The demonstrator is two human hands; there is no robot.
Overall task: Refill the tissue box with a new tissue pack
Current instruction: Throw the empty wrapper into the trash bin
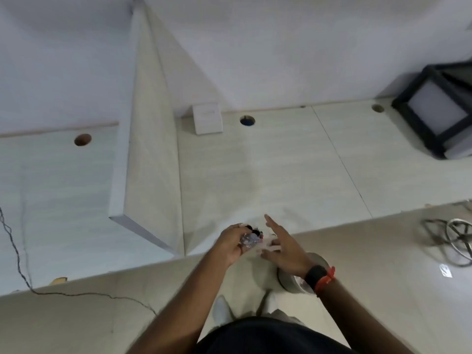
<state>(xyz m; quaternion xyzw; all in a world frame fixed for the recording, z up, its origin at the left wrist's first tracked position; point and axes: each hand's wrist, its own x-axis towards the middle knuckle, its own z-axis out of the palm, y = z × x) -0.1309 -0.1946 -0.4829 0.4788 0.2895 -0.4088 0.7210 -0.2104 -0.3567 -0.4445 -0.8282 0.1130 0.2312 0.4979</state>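
Note:
My left hand [231, 245] is closed around a small crinkled plastic tissue pack [249, 240] with a dark print, held over the desk's front edge. My right hand [286, 251] meets it from the right, index finger stretched out. Its thumb and other fingers pinch blurred white tissue [267, 246] at the pack's end. A black watch with an orange strap [319, 277] is on the right wrist. Below that wrist a round grey-beige container [293, 282] shows, partly hidden; I cannot tell if it is the tissue box.
A pale wood-grain desk [268, 169] has cable holes [247, 120] and an upright divider panel [150, 149] on the left. A black-framed box [439, 111] sits at the far right. A thin cable [76, 293] and a metal stool base [457, 241] are on the floor.

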